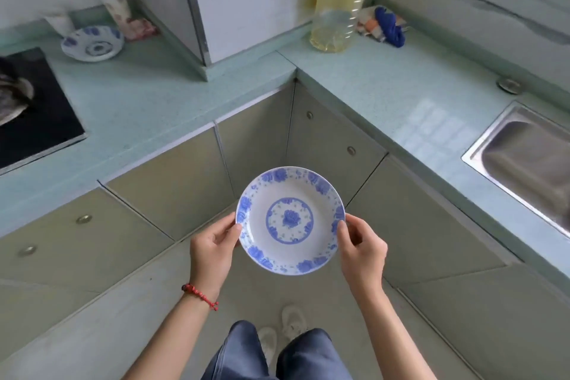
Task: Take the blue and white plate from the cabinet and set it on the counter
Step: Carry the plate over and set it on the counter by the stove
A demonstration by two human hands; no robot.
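At about nine o'clock a black hob [37, 108] is let into the pale green worktop [148, 102], and behind it, near ten o'clock, a second blue-patterned dish [92, 43] rests tilted beside two pale cups by the wall, apparently parked out of the cooking area.

Lower, at about seven o'clock, the left hand [211, 251] has its grip closed on the left rim of the blue and white plate [290, 220], thumb on top of the edge and the fingers curled beneath; a red bracelet [200, 295] sits on that wrist. The plate is held in the air in front of the body, face up and close to level, over the floor in the inner corner of the L-shaped worktop, with the closed cabinet doors [172, 185] behind it. It touches no surface.

On the plate's opposite rim, at about five o'clock, the right hand [362, 251] is closed on it in the same way, thumb above and fingers below. Gripping at two opposite points likely keeps a smooth glazed plate from tipping or slipping while it is carried.

Toward one o'clock stands a big bottle of yellow oil [339, 6] with a cloth bundle next to it, and at three o'clock a steel sink [524, 160]. The clear stretch of worktop between corner and sink looks the nearest landing spot; setting down is not yet done.
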